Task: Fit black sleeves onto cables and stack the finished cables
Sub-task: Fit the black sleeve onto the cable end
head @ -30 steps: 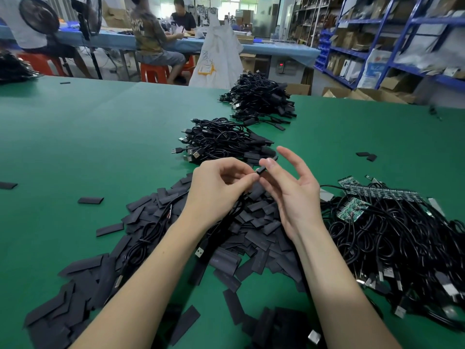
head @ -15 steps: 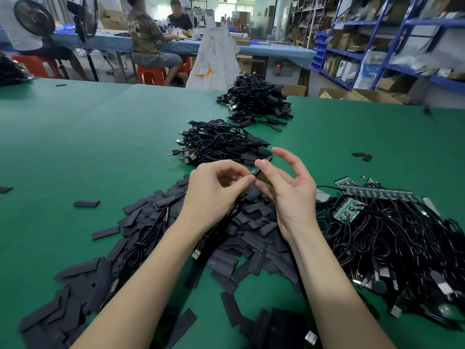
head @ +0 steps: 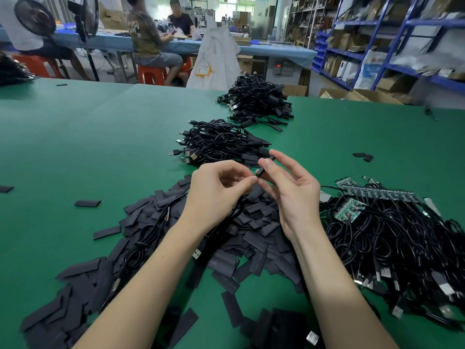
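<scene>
We pinch one sleeve (head: 264, 167) with both hands (head: 216, 190) (head: 294, 195); two piles (head: 221, 143) done, many cables (head: 392, 238) left at right.

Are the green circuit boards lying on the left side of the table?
No, the green circuit boards lie to the right of the right hand, on top of the tangled cable heap.

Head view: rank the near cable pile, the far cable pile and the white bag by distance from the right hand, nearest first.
From the right hand:
1. near cable pile, just beyond the fingertips on the green table.
2. far cable pile, farther back near the table's edge.
3. white bag, off the table behind it.
</scene>
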{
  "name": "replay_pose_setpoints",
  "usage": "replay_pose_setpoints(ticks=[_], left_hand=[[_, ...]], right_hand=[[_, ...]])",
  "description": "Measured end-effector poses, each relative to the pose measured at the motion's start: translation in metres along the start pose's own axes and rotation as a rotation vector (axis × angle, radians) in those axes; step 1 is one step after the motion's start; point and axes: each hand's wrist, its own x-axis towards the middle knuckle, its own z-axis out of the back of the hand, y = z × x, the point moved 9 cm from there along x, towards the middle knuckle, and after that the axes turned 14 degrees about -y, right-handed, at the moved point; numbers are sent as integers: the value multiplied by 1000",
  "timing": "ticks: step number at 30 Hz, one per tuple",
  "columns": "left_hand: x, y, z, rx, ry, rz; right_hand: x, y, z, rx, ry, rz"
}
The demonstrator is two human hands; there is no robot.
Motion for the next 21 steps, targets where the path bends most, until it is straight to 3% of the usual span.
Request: replay_pose_setpoints(ticks=[15, 18, 21], left_hand=[[0, 4, -2, -3, 7, 5], [-1, 11, -6, -13, 75, 54], [-3, 25, -14, 23, 246, 151]], right_hand=[[2, -4, 3, -14, -24, 18], [1, 0, 3, -13, -27, 50], [1, 7, 4, -13, -29, 84]])
